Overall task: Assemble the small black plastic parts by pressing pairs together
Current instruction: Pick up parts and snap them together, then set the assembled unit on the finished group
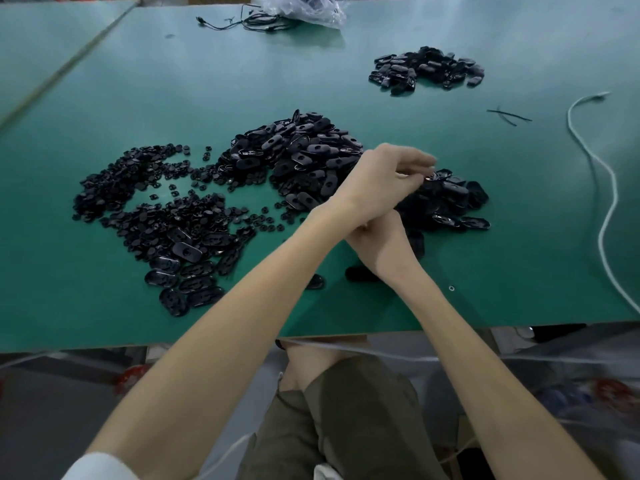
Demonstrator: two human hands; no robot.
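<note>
Black plastic parts lie in heaps on the green table (104, 98). A heap of small round pieces (138, 199) is at the left, and a heap of oval shells (301, 154) is in the middle. More oval shells (453, 202) lie to the right. My left hand (384, 181) crosses over my right wrist and reaches into this right heap. Its curled, blurred fingertips pinch an oval shell (438, 174). My right hand (381, 247) lies under the left wrist with its back up, and its fingers are hidden.
A separate pile of oval parts (426, 69) lies far right. A white cord (609, 202) snakes along the right side. Black cables (249, 22) and a clear plastic bag (304, 8) sit at the far edge. Loose black ties (509, 116) lie nearby.
</note>
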